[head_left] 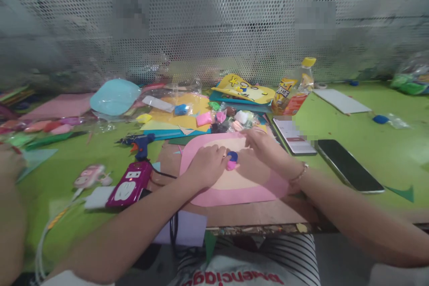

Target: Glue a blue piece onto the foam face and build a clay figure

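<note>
A rounded pink foam sheet (201, 197) with a cream panel (219, 182) on it lies in front of me. On the cream panel sit a round dark blue piece of clay (232, 156) and a bright pink piece of clay (231, 165), close together. My left hand (209, 165) rests on the panel, its fingers curled and a fingertip pressed at the blue clay. To the right, my right hand (263, 148) hangs over the panel's upper edge, fingers loosely bent and a little apart. I see nothing held in it.
Left of the sheet are a blue glue gun (144, 144) and a magenta power strip (132, 183) with cables. Two phones (293, 136) lie right. Behind are clay packets (204, 119), a yellow-capped bottle (305, 78) and a cartoon cutout (246, 89). Another person's arm (11, 214) reaches in at left.
</note>
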`<state>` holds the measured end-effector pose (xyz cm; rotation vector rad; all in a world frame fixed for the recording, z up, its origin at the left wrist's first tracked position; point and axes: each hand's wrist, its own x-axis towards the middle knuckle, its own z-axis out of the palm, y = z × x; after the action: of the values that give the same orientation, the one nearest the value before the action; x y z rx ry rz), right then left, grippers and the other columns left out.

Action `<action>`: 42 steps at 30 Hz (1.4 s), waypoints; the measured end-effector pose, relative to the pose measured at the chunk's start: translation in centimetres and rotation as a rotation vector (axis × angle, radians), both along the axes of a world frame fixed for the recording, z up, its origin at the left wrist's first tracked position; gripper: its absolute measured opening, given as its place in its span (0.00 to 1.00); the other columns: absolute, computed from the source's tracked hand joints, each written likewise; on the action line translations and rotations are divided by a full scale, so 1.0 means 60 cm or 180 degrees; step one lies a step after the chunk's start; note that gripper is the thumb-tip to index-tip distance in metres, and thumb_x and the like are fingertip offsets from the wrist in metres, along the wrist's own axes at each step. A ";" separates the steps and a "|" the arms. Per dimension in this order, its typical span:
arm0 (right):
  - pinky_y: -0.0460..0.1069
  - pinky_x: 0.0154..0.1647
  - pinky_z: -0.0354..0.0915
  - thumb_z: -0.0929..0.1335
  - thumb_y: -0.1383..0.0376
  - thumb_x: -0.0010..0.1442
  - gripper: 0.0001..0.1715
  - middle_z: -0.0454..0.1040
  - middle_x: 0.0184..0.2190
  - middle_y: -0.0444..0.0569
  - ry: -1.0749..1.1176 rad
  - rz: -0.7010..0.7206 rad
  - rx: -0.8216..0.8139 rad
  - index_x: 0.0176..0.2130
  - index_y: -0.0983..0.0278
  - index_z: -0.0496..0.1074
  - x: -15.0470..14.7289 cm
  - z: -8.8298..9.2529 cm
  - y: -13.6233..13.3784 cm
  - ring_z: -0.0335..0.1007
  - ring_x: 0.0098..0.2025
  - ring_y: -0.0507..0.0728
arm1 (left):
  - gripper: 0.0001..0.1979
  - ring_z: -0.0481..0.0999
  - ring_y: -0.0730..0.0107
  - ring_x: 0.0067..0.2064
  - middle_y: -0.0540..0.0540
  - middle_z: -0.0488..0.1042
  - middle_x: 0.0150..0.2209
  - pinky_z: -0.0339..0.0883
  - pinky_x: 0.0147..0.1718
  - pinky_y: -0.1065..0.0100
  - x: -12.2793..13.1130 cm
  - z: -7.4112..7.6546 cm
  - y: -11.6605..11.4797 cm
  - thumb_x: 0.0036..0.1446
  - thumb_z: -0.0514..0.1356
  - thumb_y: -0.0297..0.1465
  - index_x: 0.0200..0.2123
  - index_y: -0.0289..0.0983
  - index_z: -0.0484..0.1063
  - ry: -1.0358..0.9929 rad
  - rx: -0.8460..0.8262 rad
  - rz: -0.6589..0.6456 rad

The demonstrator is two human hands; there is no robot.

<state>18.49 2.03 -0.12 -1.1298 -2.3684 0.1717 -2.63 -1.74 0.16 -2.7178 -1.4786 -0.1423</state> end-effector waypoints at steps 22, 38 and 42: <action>0.45 0.29 0.63 0.66 0.60 0.53 0.11 0.73 0.26 0.47 0.1277 -0.1052 -0.1356 0.29 0.68 0.69 -0.014 0.037 0.128 0.67 0.27 0.51 | 0.24 0.62 0.55 0.55 0.37 0.64 0.52 0.59 0.52 0.54 -0.001 -0.017 0.004 0.59 0.51 0.37 0.56 0.35 0.55 -0.1552 0.0289 0.0273; 0.47 0.29 0.61 0.73 0.60 0.45 0.13 0.70 0.23 0.43 0.2463 0.0511 -0.2892 0.26 0.65 0.71 -0.049 0.011 -0.028 0.64 0.26 0.50 | 0.28 0.64 0.58 0.47 0.42 0.67 0.44 0.62 0.45 0.56 -0.006 -0.020 0.000 0.53 0.57 0.45 0.54 0.39 0.60 -0.2054 0.0069 -0.0492; 0.46 0.28 0.58 0.71 0.56 0.50 0.15 0.67 0.23 0.43 0.2250 0.0564 -0.2512 0.25 0.65 0.68 -0.055 0.016 -0.040 0.61 0.25 0.49 | 0.29 0.65 0.59 0.47 0.43 0.68 0.44 0.62 0.45 0.56 -0.005 -0.022 -0.002 0.53 0.58 0.45 0.55 0.40 0.58 -0.2160 0.0102 -0.0585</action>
<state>15.19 -0.34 0.86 -0.9263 -1.7481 1.4072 -2.95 -1.84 -1.17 -2.9157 -1.2878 -1.1795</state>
